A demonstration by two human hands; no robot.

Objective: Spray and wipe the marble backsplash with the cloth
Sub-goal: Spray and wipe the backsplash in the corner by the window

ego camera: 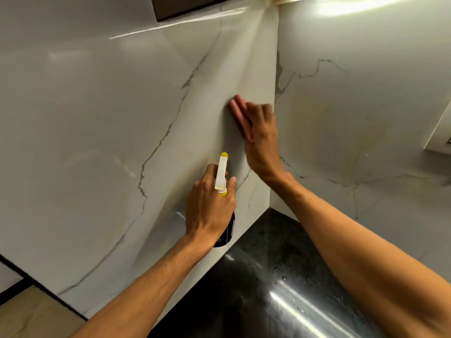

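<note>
The white marble backsplash [117, 123] with grey veins fills the view and turns an inside corner at centre right. My right hand [262, 137] presses a pink cloth [240, 113] flat against the left panel, just left of that corner. Only the cloth's upper and left edge shows past my fingers. Lower down, my left hand [210, 208] grips a spray bottle [222, 174] with a white and yellow trigger head and a dark body. Its nozzle points up at the wall below the cloth.
A glossy black countertop [263, 276] with water droplets lies below the corner. The right marble panel [366, 106] runs off to the right, with a white socket plate [441, 132] at the edge. A dark cabinet underside [185, 6] sits at the top.
</note>
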